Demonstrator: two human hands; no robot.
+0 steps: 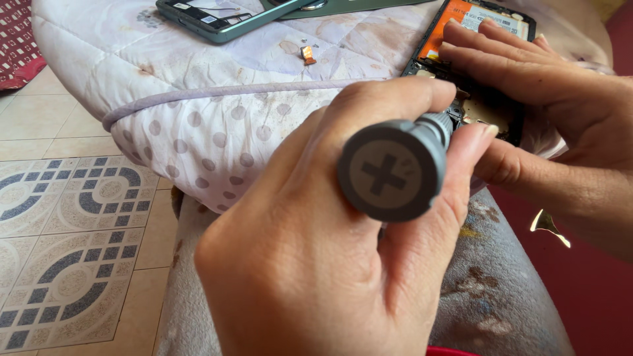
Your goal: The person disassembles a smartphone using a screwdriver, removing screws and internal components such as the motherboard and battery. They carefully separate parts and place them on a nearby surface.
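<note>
My left hand (297,264) grips a grey screwdriver (390,170). Its round end cap, marked with a cross, faces me, and its tip points into an opened phone (491,109). The phone lies on a white dotted cushion (217,132) with its orange battery (455,16) and dark inner parts exposed. My right hand (560,99) comes in from the right. Its fingers lie flat across the phone and its thumb presses the near edge. The screwdriver tip is hidden behind my left fingers.
A teal phone frame (217,18) and a dark green cover (349,6) lie at the cushion's far edge. A small copper part (308,55) sits loose between them and the phone. Patterned floor tiles (72,217) lie to the left, with a red cloth (16,39) at top left.
</note>
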